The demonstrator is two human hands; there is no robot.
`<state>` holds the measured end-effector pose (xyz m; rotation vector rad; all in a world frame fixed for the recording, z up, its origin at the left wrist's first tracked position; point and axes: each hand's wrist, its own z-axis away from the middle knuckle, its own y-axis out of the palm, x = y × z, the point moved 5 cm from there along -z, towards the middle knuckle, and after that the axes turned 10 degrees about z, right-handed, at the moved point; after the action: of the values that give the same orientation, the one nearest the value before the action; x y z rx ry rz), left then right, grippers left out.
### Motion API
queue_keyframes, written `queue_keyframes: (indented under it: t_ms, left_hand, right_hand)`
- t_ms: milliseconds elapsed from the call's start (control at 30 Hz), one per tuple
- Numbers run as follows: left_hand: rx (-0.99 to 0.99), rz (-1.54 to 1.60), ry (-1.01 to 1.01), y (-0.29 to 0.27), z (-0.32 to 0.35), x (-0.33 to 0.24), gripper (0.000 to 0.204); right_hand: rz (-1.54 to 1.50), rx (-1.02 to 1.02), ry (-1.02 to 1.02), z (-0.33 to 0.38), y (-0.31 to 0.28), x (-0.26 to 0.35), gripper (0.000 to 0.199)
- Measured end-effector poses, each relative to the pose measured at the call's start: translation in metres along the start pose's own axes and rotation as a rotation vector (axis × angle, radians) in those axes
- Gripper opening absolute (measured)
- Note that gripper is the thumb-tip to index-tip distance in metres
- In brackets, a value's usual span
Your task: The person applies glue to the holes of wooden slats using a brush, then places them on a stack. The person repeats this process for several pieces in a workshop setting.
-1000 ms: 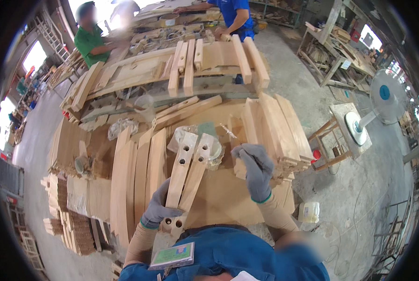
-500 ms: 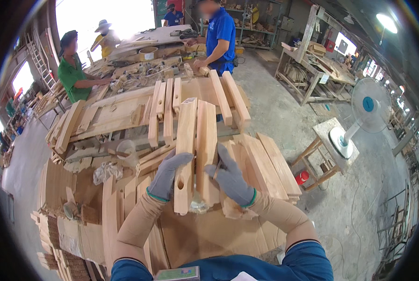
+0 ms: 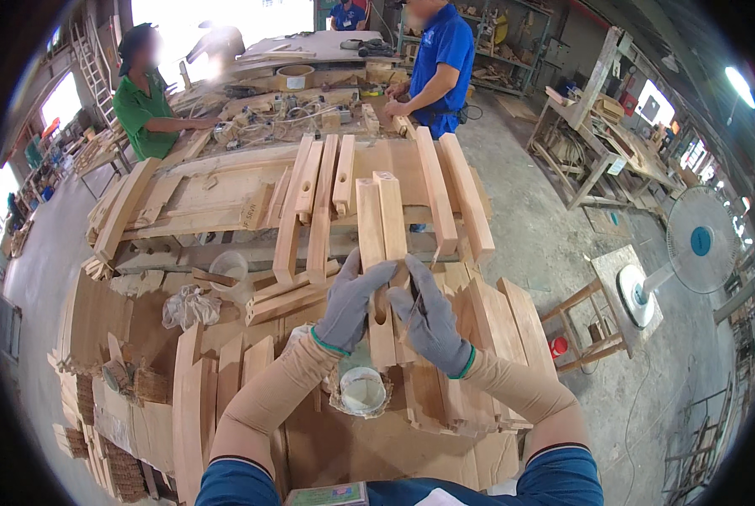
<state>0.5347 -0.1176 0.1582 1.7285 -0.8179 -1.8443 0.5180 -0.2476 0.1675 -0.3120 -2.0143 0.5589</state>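
Two pale wooden bars (image 3: 370, 223) are side by side in front of me, pointing away, with an oval slot near the close end of one. My left hand (image 3: 356, 297), in a grey glove, is closed around their left side. My right hand (image 3: 435, 325), gloved too, grips from the right, and a thin stick (image 3: 434, 260) juts up from its fingers. Gloves hide part of the bars' middle. Below my hands stands a small tub of whitish stuff (image 3: 363, 392). More cut wooden pieces (image 3: 496, 325) lie right of my right hand.
Slotted bars (image 3: 320, 211) and other bars (image 3: 466, 198) lie across the bench (image 3: 217, 190) ahead. A clear plastic cup (image 3: 232, 274) and crumpled white cloth (image 3: 190, 307) sit left. A fan (image 3: 639, 295) tops a stool at right. Several people work beyond, one in a blue shirt (image 3: 445, 55).
The two bars were apart, one in each hand; now they are together, side by side. The tub has come into fuller sight below my hands, and the whole view has shifted a little.
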Motion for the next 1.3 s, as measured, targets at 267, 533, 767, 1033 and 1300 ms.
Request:
queue_keyframes:
  t_ms: [267, 533, 767, 1033, 1300]
  left_hand:
    - [0.160, 0.057, -0.006, 0.016, -0.022, 0.017, 0.051]
    - [-0.208, -1.465, 0.291, -0.019, -0.105, -0.053, 0.077]
    - [-0.473, -1.842, 0.005, -0.064, -0.211, -0.078, 0.059]
    - [-0.611, -2.039, -0.057, -0.048, -0.230, -0.057, 0.053]
    - [-0.513, -2.039, -0.187, -0.046, -0.221, -0.068, 0.054]
  right_hand:
    - [-0.016, -0.009, 0.186, -0.015, -0.047, -0.011, 0.076]
    - [-0.605, -0.092, 0.341, 0.009, -0.128, -0.014, 0.070]
    - [-0.602, -0.182, 0.393, 0.050, -0.170, -0.033, 0.075]
    - [-0.500, -0.321, 0.451, 0.090, -0.217, -0.071, 0.085]
    - [-0.575, -0.445, 0.390, 0.102, -0.230, -0.095, 0.084]
